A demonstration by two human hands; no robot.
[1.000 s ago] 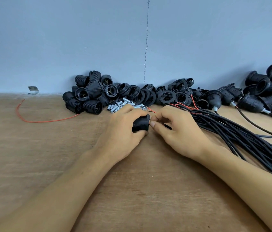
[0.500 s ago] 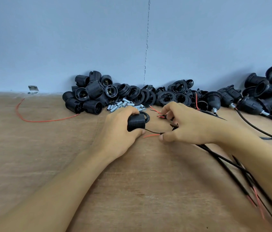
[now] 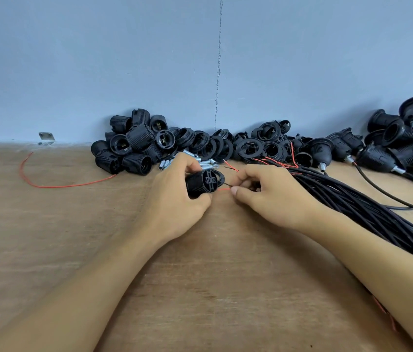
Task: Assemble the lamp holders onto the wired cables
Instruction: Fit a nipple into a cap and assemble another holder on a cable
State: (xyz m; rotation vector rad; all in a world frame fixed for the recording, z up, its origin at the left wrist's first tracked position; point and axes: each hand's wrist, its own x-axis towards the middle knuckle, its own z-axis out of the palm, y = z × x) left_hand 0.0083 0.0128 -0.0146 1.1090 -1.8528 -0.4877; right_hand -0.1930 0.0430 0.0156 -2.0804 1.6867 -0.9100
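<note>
Right hand [image 3: 271, 196] nearer lamp holder [image 3: 201, 184], wires [image 3: 224, 189] blurred

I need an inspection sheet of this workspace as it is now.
Surface: brown wooden table.
Job's things: black ribbed plastic lamp holder, thin red and black wire ends at its rear face.
Clutter: pile of loose black holders, black rings, small silver tubes, stray red wire.
Grippers: left hand grips the lamp holder; right hand pinches the wire ends.
Cables: bundle of black cables beside the right forearm.
Surroundings: blue-grey wall, vertical crack.
</note>
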